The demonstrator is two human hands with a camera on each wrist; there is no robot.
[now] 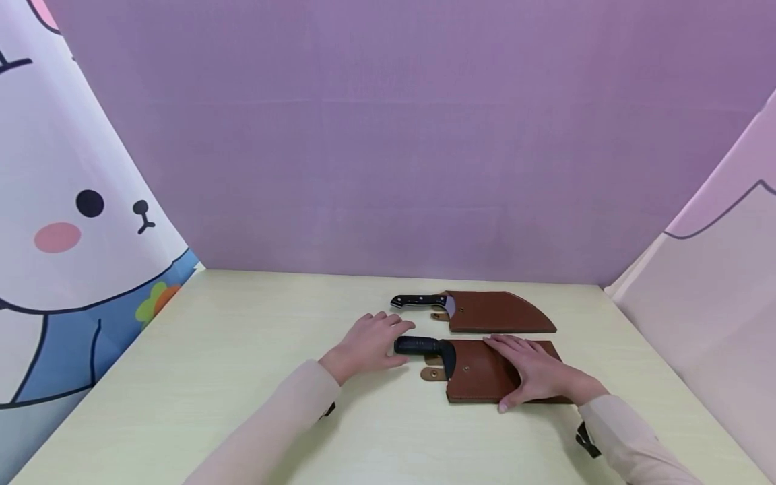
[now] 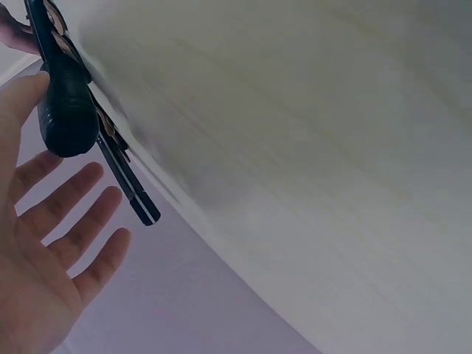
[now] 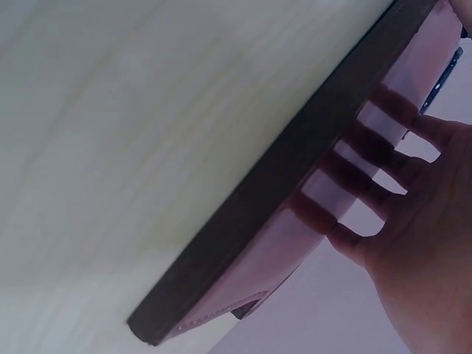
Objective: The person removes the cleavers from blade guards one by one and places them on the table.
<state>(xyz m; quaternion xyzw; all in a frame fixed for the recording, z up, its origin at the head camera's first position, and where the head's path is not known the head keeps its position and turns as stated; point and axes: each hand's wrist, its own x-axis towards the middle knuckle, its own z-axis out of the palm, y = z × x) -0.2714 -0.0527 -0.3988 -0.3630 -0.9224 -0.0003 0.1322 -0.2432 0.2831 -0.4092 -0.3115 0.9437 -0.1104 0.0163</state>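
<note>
Two cleavers in brown leather sheaths lie on the table, one behind the other, handles to the left. The nearer one has a ribbed black handle [image 1: 417,345] and a sheath [image 1: 479,377] with loose tan snap straps. My left hand [image 1: 371,342] is at the end of that handle, fingers spread and not wrapped round it; in the left wrist view the thumb overlaps the handle's edge. Across the nearer sheath lies my right hand [image 1: 536,370], fingers extended towards its far edge and thumb by its near edge. The right wrist view shows straight fingers [image 3: 350,240] at its glossy face.
Behind the nearer cleaver lies the other cleaver, with a riveted black handle [image 1: 418,300] and a curved sheath [image 1: 500,313]. The pale table [image 1: 242,323] meets a purple cloth backdrop [image 1: 388,168]. Printed cartoon panels [image 1: 91,269] stand at both sides.
</note>
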